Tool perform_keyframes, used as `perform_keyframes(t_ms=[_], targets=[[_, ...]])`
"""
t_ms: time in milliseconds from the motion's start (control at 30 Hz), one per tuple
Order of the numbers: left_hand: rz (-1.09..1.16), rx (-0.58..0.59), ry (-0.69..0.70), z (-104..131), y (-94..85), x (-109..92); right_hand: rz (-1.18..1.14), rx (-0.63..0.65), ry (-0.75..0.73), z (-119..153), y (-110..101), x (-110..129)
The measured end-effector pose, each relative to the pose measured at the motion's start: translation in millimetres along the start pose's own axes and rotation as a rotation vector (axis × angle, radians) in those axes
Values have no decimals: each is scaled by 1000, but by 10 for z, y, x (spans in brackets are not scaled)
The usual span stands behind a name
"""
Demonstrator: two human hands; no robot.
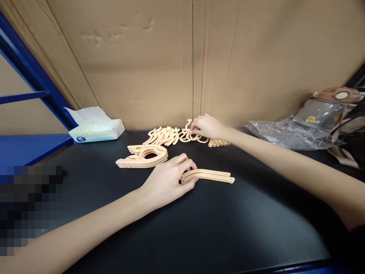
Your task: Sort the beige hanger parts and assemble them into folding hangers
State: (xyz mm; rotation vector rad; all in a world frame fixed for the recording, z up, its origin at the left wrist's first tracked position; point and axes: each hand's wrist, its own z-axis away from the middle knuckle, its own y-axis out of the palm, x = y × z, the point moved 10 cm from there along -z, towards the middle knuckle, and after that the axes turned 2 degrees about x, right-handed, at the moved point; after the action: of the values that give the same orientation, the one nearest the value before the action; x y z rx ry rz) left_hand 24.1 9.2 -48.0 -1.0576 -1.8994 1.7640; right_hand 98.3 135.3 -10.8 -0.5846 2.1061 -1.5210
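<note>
Near the middle of the black table, my left hand point(168, 177) is closed around the left end of a pair of pale peach curved hanger arms point(213, 176), which lie side by side pointing right. Farther back, my right hand point(209, 126) reaches over a row of hanger hooks point(164, 136) of the same colour. Its fingers pinch one upright hook point(188, 124); the lower end is hidden among the others. Left of my left hand lies a stack of folded hanger pieces point(142, 164). Several small peach pieces point(218, 143) lie below my right wrist.
A tissue pack point(98, 130) sits at the back left beside a blue metal frame point(37, 95). Crumpled clear plastic point(285, 134) and a bottle with a brown lid point(321, 112) stand back right. A cardboard wall point(137, 64) closes off the table's far edge.
</note>
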Motion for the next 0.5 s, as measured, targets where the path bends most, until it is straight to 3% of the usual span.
perform_keyframes(t_ms=[200,333,433,500], targets=[[-11,-17,31,51,-32,-20,-47,-101,-52,366,-295,135],[33,-127,-29,20,-284,51,-139,-123,-119,895,-487,340],[-18,-249,-200,-64,-625,359,-183,-93,-106,1262,-506,397],[-154,-249,-348,-149,-802,689,-196,-68,-95,1430,-471,405]])
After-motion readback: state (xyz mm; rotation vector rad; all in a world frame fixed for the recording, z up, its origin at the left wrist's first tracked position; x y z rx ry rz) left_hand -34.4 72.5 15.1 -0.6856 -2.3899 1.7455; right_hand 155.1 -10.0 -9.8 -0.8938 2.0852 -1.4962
